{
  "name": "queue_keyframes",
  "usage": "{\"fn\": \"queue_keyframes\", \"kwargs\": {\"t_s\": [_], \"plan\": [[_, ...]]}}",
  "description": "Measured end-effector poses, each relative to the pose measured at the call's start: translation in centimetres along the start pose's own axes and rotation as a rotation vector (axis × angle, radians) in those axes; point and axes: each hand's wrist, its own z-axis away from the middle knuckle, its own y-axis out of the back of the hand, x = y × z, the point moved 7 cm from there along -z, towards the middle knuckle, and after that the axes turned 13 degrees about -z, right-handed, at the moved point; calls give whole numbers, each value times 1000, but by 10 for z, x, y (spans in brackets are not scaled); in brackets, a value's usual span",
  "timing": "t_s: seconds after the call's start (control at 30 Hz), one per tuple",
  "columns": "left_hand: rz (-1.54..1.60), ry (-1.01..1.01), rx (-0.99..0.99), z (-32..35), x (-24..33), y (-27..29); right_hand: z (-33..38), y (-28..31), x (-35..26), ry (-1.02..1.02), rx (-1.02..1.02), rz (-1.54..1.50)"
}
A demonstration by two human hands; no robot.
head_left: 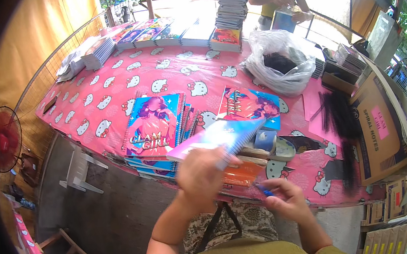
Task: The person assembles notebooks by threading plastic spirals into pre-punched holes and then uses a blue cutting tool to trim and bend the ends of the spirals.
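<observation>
Pink-and-blue notebook [203, 144] and blue tool [265, 190] in left and right hands [201, 173] [289, 200]

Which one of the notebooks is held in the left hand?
The tilted notebook, partly whitened by glare, is in the left hand; the pink-and-blue ones nearby rest on the table.

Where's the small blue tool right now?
In the head view, the small blue tool is low and right of centre, in the person's right hand, near the table's front edge and just right of the orange item.
</observation>
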Motion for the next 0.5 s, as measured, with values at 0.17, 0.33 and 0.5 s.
{"fn": "queue_keyframes", "kwargs": {"t_s": [0.17, 0.33, 0.5], "plan": [[56, 142, 646, -44, -65, 96, 35, 101, 24, 99, 325, 1004], [-226, -85, 633, -120, -70, 150, 20, 127, 5, 247, 392, 1050], [-602, 46, -262, -143, -137, 21, -91, 172, 12, 246, 461, 848]]}}
